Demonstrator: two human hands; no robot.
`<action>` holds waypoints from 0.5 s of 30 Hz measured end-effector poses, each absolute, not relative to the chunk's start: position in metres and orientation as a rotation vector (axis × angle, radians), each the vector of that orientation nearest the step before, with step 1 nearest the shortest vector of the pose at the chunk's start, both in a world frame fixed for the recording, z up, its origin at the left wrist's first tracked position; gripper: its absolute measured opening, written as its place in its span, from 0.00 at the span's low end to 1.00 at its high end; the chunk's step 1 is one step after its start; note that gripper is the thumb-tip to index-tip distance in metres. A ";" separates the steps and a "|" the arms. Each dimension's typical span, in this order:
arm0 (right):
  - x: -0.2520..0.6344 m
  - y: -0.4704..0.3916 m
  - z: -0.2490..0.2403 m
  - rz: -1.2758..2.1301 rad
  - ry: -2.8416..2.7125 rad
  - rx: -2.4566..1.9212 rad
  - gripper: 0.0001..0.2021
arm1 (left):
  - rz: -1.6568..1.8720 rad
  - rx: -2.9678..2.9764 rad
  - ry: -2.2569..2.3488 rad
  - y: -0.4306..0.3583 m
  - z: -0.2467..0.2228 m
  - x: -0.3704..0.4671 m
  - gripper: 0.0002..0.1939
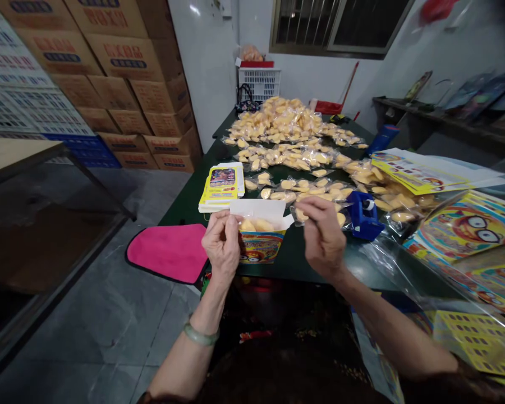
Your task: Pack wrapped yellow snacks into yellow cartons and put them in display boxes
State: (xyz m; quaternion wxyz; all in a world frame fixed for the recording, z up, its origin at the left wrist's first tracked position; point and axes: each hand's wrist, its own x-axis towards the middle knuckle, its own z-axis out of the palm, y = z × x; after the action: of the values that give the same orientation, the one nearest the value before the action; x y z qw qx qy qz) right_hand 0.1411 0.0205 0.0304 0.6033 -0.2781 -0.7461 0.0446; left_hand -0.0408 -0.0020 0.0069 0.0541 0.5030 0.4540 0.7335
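Observation:
My left hand (222,244) is closed on the left side of a colourful cardboard box (261,247), which stands with its white top flap raised. Inside the box lie pale yellow pieces (256,225). To the right of the box is my right hand (325,235), thumb and fingers pinched together close to the side flap; whatever is between them is too small to make out. A blue tape dispenser (364,216) stands just right of that hand. Behind the box, small clear packets of yellow pieces (305,188) spread over the dark green table (180,202).
Flat yellow boxes (222,186) lie at the table's left edge, near a pink cloth-like piece (168,252). A large heap of packets (281,120) covers the far end. Printed cartons (475,224) crowd the right side. Stacked brown boxes (126,62) stand at the left wall.

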 end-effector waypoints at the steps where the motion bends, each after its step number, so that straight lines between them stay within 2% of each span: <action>1: 0.142 0.020 0.023 0.298 -1.594 -0.709 0.14 | 2.215 1.503 1.375 -0.001 0.007 -0.040 0.11; 4: 0.141 0.023 0.007 1.002 -1.387 -0.755 0.12 | 2.206 1.286 1.264 0.001 0.007 -0.035 0.06; 5: 0.140 0.026 0.004 1.211 -1.347 -0.726 0.13 | 2.201 1.189 1.202 0.002 0.008 -0.034 0.06; 7: 0.136 0.032 0.004 1.490 -1.276 -0.667 0.16 | 2.160 1.042 1.082 0.003 0.010 -0.033 0.14; 10: 0.135 0.041 0.010 1.654 -1.232 -0.615 0.19 | 2.026 1.018 0.996 0.003 0.016 -0.034 0.18; 15: 0.137 0.044 0.020 1.621 -1.354 -0.570 0.18 | 1.999 0.989 0.982 0.003 0.025 -0.035 0.12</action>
State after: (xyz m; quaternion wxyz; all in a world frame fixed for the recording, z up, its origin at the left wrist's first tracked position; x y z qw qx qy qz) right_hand 0.1371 0.0443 0.0203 0.4590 -0.2314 -0.5498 0.6583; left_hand -0.0350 0.0027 0.0248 0.3448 0.3809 0.3783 0.7700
